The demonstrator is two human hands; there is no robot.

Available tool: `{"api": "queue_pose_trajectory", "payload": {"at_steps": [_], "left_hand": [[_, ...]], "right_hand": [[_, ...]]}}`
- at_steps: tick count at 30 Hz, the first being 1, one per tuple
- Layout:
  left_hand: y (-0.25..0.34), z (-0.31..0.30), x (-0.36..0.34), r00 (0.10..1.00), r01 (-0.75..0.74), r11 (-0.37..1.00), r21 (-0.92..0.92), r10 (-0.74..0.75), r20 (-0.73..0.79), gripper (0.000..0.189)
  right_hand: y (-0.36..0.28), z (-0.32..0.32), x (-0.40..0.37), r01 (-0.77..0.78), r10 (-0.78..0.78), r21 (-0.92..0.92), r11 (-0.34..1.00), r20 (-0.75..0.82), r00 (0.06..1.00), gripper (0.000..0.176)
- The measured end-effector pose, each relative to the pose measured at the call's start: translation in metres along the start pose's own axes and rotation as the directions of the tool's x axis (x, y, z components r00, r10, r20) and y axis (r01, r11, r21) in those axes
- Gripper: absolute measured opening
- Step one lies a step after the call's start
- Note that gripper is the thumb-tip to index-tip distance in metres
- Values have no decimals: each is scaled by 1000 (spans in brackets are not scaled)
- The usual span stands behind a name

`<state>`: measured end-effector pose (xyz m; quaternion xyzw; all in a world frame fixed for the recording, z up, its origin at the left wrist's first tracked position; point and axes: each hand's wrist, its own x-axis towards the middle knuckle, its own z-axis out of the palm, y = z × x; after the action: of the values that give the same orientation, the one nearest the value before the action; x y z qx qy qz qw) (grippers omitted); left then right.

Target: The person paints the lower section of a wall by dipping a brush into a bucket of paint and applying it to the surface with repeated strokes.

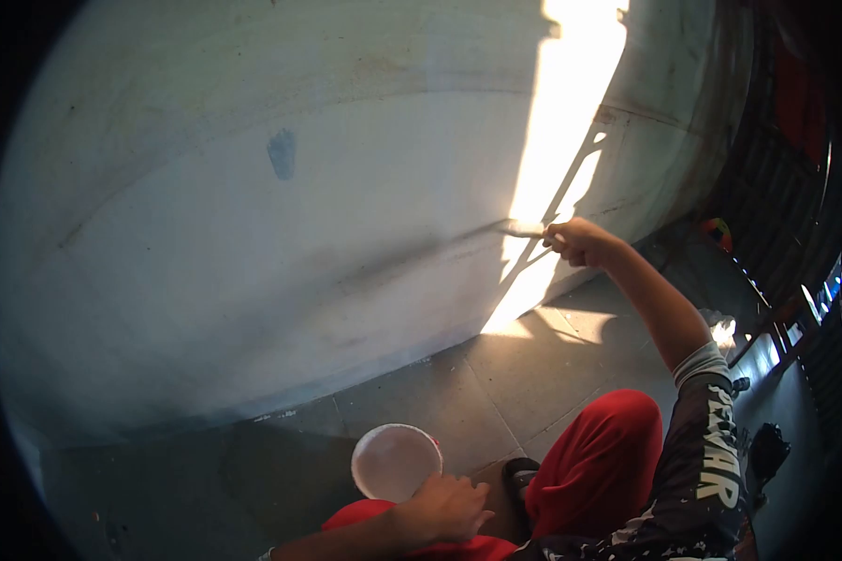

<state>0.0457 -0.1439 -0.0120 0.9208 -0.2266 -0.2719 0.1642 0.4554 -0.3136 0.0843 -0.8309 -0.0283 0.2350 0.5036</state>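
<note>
At the wall, my right hand [578, 243] is closed around the handle of a paintbrush [524, 232]. The brush points left, its tip at the pale wall [346, 187] on the edge of a bright sunlit strip. A long dark streak runs along the wall leftward from the brush tip. Low in the view, my left hand [451, 507] rests over my lap, its fingers loosely apart. Right beside it stands a white bucket [398, 458] with a pale inside, its near rim partly behind my hand.
Grey floor tiles [496, 374] meet the foot of the wall. A blue-grey smudge [282, 154] marks the wall higher up. My bent knee in red trousers [608, 449] is beside the bucket. On the right lie a dark object [769, 453] and a white crumpled item [720, 327].
</note>
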Motion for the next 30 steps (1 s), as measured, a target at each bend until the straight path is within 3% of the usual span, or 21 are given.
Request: {"api": "queue_pose_trajectory", "payload": {"at_steps": [1,2,3,4,5,7,9,11,12,15,16,17,19,20,21,22,27,29,30], "left_hand": [[-1,3,0,1000,-3,1000,-2,3,-27,44],[-3,5,0,999,-6,1000,-2,5,-50,43],[-6,8,-1,999,4,1000,-2,-4,-45,43],[-7,9,-1,998,4,1000,5,-4,-56,43],[-8,10,-1,998,1,1000,10,0,-67,43],[-10,9,1,999,15,1000,8,-14,-43,43],[-10,8,4,999,25,1000,7,-24,-24,42],[-10,8,4,998,7,999,36,-5,-70,42],[-10,7,4,998,7,999,31,-5,-64,42],[-12,7,4,996,-20,1000,24,22,-82,41],[-12,6,4,997,-16,1000,17,18,-78,41],[-12,7,4,997,-13,1000,12,14,-77,41],[-14,8,3,996,-20,1000,-3,19,-83,41],[-15,9,4,995,-24,1000,-14,22,-97,41],[-15,9,6,995,-30,999,-17,28,-100,41],[-15,10,8,996,-31,999,-17,30,-90,41],[-9,5,3,998,-26,1000,3,26,-58,41],[-8,4,0,998,-7,1000,-25,6,-67,41],[-7,6,0,998,-9,1000,-30,7,-70,41]], "right_hand": [[-5,-8,-6,318,-314,-428,846,81,946,17],[-26,-20,-1,348,-339,-491,798,110,934,26],[-56,-15,-24,371,-455,-663,650,52,889,27],[-78,-33,-28,509,-590,-726,462,177,788,23],[-110,-43,-38,602,-612,-593,534,221,760,23],[-144,-58,-41,594,-588,-52,803,98,803,23],[-174,-54,-69,642,-643,39,765,31,765,23],[-193,-41,-92,641,-629,87,762,-131,766,23],[-192,-33,-101,682,-662,191,706,-164,731,23],[-180,-38,-61,705,-698,271,656,-140,703,23],[-158,-26,-52,743,-753,229,629,-61,656,23],[-138,1,-56,656,-641,97,748,-150,753,25],[-66,27,-10,591,-592,266,761,-88,801,21],[-38,47,-4,439,-426,180,880,-110,898,21],[-12,70,-11,376,-368,53,925,-129,921,24],[7,83,-11,214,-210,85,973,-59,976,26],[42,98,-9,-86,85,17,996,64,994,26],[34,76,9,38,-36,-8,999,160,986,17],[14,64,9,353,-310,-368,860,173,935,13]]}}
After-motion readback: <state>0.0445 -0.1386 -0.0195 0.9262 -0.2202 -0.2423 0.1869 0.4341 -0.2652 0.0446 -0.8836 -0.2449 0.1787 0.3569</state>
